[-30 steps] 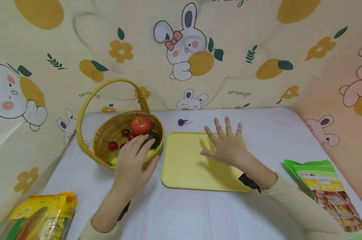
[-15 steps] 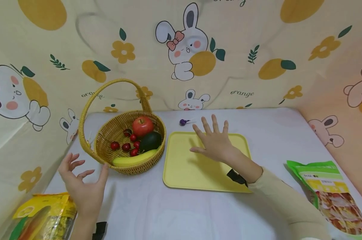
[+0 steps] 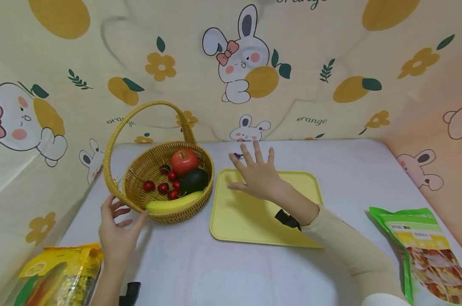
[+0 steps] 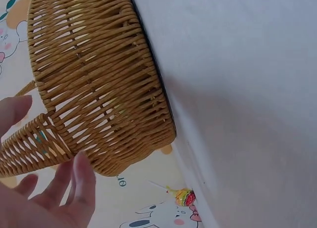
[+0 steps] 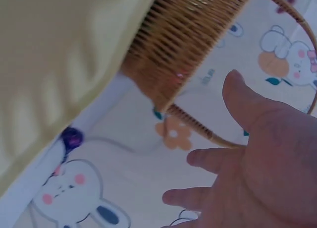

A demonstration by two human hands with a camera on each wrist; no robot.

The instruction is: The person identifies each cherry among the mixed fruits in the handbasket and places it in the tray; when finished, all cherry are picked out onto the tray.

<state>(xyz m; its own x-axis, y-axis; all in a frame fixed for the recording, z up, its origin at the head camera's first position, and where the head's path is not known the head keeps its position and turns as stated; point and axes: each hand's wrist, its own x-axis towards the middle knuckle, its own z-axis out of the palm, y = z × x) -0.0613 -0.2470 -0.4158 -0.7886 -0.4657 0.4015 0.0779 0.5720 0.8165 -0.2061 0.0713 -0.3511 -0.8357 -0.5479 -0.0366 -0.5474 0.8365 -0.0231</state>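
A wicker basket [image 3: 181, 217] stands at the left, holding a red apple [image 3: 184, 162], several cherries [image 3: 163, 188], a dark green avocado [image 3: 194, 181] and a banana [image 3: 174, 205]. My left hand [image 3: 117, 231] is at its near left side, thumb and fingers spread on either side of the handle's base [image 4: 29, 146]. Its fingertips lie at the wicker; firm contact is unclear. My right hand [image 3: 259, 176] hovers palm down, fingers spread, over the yellow tray [image 3: 231, 225], holding nothing. A purple lollipop [image 3: 237, 156] shows partly behind its fingers.
A yellow bag [image 3: 58, 272] with a mango picture lies at the front left. On the right is a green-edged food bag [image 3: 426, 250]. Another wrapped lollipop [image 4: 183, 196] lies beyond the basket. A rabbit-patterned cloth [image 3: 303, 55] backs the white table.
My left hand has drawn back from above the basket to its left, then moved up to the handle's base. My right hand has shifted left over the tray, its fingers partly covering the purple lollipop.
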